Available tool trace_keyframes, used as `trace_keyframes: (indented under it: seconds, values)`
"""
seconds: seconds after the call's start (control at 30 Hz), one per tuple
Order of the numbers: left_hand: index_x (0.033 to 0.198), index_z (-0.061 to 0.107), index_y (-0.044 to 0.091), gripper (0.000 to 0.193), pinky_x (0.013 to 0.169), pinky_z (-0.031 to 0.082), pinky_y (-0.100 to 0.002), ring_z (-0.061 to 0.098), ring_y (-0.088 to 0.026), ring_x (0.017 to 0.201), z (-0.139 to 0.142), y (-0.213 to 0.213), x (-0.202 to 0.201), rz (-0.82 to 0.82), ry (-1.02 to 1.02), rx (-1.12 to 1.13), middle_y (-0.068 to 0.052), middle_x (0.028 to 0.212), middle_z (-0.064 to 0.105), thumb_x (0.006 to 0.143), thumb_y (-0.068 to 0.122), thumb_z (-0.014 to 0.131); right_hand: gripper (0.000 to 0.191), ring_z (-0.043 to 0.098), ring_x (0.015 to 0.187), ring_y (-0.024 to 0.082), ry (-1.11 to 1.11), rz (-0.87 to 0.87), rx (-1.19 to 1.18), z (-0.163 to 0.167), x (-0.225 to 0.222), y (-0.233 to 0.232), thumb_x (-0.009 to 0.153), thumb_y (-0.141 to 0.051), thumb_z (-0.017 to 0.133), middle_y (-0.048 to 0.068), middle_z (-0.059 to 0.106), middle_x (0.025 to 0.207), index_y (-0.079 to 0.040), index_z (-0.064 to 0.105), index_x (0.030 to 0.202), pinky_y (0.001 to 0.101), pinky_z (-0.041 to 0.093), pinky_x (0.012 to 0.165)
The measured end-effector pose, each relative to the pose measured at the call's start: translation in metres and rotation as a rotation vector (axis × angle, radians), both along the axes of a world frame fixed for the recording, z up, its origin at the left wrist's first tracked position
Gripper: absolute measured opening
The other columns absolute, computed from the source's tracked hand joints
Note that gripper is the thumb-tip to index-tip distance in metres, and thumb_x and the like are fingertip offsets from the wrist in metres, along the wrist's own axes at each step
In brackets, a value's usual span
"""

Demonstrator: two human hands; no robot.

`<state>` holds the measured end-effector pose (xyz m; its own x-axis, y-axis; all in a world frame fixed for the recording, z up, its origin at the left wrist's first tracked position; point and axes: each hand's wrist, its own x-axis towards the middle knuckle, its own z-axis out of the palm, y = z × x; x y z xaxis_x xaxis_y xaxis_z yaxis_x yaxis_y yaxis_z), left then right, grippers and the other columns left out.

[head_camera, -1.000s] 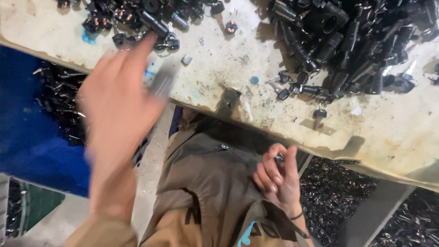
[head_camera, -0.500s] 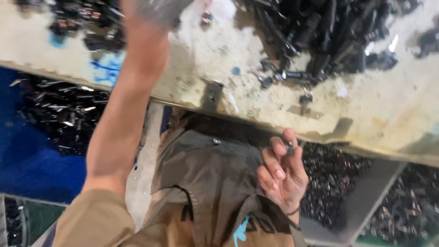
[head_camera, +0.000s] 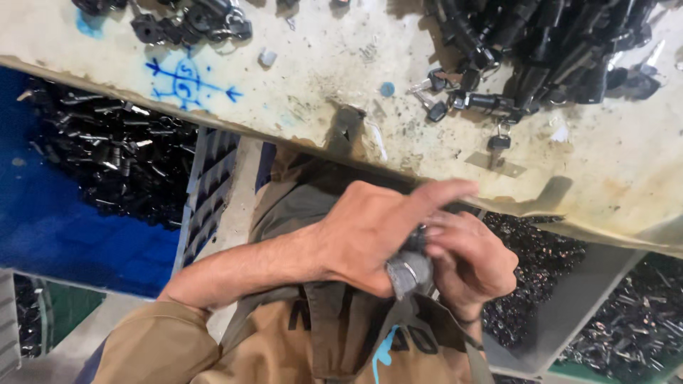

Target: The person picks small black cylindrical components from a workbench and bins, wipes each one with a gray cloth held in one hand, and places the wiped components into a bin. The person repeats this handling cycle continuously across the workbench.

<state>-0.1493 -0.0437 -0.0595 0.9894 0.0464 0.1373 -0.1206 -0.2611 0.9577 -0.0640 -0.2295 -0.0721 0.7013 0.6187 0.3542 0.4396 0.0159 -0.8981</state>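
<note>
Bins [head_camera: 92, 178] of dark metal parts are sitting below the tabletop's [head_camera: 320, 78] left edge. Under its near edge, the left hand [head_camera: 370, 235] is closing around a grey cylinder [head_camera: 407, 274], and the right hand [head_camera: 469, 259] is curling its fingers onto the same piece. Black locks [head_camera: 541, 50] are lying heaped at the tabletop's far right corner.

The bare strip of the worktable [head_camera: 612, 178] near its edge is leaving room to pass; the pile of black parts [head_camera: 555, 43] is blocking behind, and a small key [head_camera: 498, 141] is lying between.
</note>
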Motion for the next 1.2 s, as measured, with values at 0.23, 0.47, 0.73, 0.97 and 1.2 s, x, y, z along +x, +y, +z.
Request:
trace_keyframes:
  seconds: [0.23, 0.47, 0.73, 0.97, 1.2]
  values:
    - [0.157, 0.031, 0.009, 0.099, 0.054, 0.049, -0.045, 0.07, -0.034, 0.069, 0.0, -0.003, 0.012, -0.053, 0.08, 0.155, -0.009, 0.081, 0.072, 0.069, 0.021, 0.074, 0.016, 0.072, 0.093, 0.026, -0.147, -0.133, -0.131, -0.008, -0.012, -0.002, 0.086, 0.002, 0.078, 0.016, 0.072, 0.099, 0.001, 0.067, 0.098, 0.0324, 0.058, 0.082]
    - [0.163, 0.022, 0.01, 0.115, 0.05, 0.048, -0.046, 0.067, -0.036, 0.061, -0.008, 0.003, 0.008, -0.215, 0.109, 0.22, -0.011, 0.07, 0.069, 0.06, 0.019, 0.074, 0.025, 0.069, 0.092, 0.027, -0.088, 0.032, -0.245, -0.004, 0.001, -0.01, 0.076, 0.005, 0.081, 0.016, 0.069, 0.099, 0.001, 0.069, 0.098, 0.0329, 0.055, 0.081]
    - [0.164, 0.021, 0.022, 0.103, 0.047, 0.057, -0.037, 0.071, -0.025, 0.057, 0.025, 0.042, 0.004, -0.316, 0.366, 0.35, -0.007, 0.073, 0.069, 0.074, 0.019, 0.071, 0.016, 0.072, 0.084, 0.024, 0.15, 0.163, -0.149, -0.013, 0.002, -0.011, 0.09, -0.006, 0.065, 0.014, 0.071, 0.107, 0.0, 0.073, 0.102, 0.0322, 0.058, 0.07]
    - [0.144, 0.053, -0.004, 0.093, 0.103, 0.034, -0.061, 0.044, -0.044, 0.134, 0.049, 0.077, -0.087, 0.377, 0.759, 1.245, -0.03, 0.137, 0.054, 0.063, 0.036, 0.073, 0.032, 0.062, 0.086, 0.014, 0.405, -1.126, 0.056, -0.072, 0.047, -0.103, 0.105, -0.005, 0.058, 0.011, 0.064, 0.117, -0.003, 0.056, 0.137, 0.0248, 0.049, 0.06]
    - [0.167, 0.032, 0.015, 0.084, 0.131, 0.01, -0.06, 0.008, -0.032, 0.162, -0.023, 0.014, 0.082, 0.018, -0.116, 1.047, -0.018, 0.175, 0.014, 0.092, 0.011, 0.068, 0.061, 0.054, 0.105, 0.041, 0.338, -0.922, -1.43, -0.158, 0.07, -0.071, 0.101, -0.037, 0.06, 0.03, 0.047, 0.142, -0.02, 0.044, 0.158, 0.0488, 0.043, 0.089]
